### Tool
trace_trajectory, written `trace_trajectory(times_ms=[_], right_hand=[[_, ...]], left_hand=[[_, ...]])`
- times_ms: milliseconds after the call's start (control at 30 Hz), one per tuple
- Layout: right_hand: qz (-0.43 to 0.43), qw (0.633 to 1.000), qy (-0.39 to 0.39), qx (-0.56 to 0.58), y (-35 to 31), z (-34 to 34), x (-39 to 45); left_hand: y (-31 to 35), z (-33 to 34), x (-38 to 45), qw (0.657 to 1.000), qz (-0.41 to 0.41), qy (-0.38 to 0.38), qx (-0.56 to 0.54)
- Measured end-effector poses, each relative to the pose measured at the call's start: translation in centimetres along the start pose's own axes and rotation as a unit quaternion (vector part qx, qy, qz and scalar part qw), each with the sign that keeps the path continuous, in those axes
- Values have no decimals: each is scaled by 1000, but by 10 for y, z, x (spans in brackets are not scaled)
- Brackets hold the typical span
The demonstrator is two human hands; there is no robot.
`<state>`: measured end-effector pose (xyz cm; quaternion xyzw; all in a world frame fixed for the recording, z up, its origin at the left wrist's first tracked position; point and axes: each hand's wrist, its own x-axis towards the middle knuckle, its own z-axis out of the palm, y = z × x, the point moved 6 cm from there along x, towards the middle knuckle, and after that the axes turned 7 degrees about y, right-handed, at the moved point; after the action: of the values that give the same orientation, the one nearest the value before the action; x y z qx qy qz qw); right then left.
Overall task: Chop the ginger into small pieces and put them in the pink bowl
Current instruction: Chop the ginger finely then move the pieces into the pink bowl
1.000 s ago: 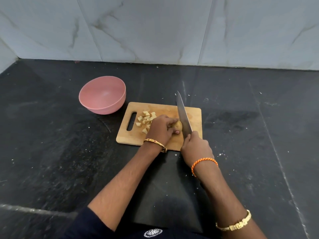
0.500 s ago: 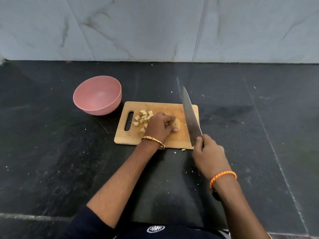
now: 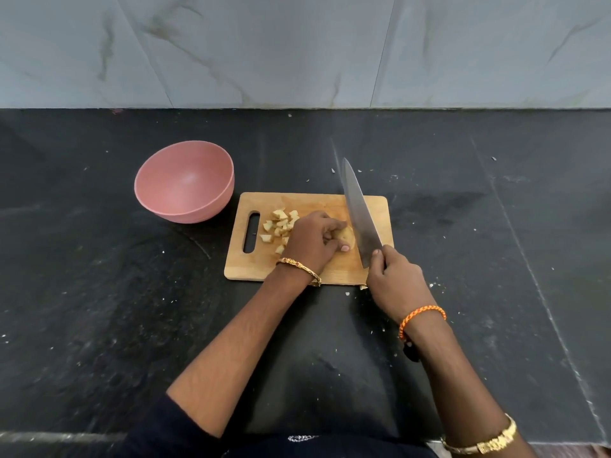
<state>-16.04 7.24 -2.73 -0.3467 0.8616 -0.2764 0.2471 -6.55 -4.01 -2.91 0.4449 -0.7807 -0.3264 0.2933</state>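
Observation:
A wooden cutting board (image 3: 317,201) lies on the black counter. My left hand (image 3: 312,239) pinches an uncut lump of ginger (image 3: 347,239) against the board. Several small cut ginger pieces (image 3: 279,223) lie in a loose heap to the left of that hand, near the board's handle slot. My right hand (image 3: 395,280) grips the handle of a large knife (image 3: 360,213), whose blade stands just right of the ginger lump and points away from me. The pink bowl (image 3: 185,181) sits upright off the board's far left corner; nothing shows inside it.
The black stone counter (image 3: 99,292) carries small scraps and specks around the board, with a couple of ginger crumbs (image 3: 362,287) at its near edge. A grey marble wall (image 3: 297,51) closes off the back.
My right hand drew the knife away to the right of the ginger lump, then brought it back in close beside it. My left hand stayed on the lump.

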Motion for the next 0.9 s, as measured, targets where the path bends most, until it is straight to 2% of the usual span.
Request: trace_trajectory(times_ms=[300,567,733,900], right_hand=[[-9,998,-29,-50,4,6,-5],[4,998,-34,-55,26,0,-51],[5,999,26,-30,18,-20,-68],[-5,997,68,24,0,-16,-36]], left_hand=[[-2,1,-2,1000,7,14,-24],[-5,1,-3,999,10,17,-31],[-6,1,0,999,4,-1,-39],[-9,2,2,999,-7,-6,-39]])
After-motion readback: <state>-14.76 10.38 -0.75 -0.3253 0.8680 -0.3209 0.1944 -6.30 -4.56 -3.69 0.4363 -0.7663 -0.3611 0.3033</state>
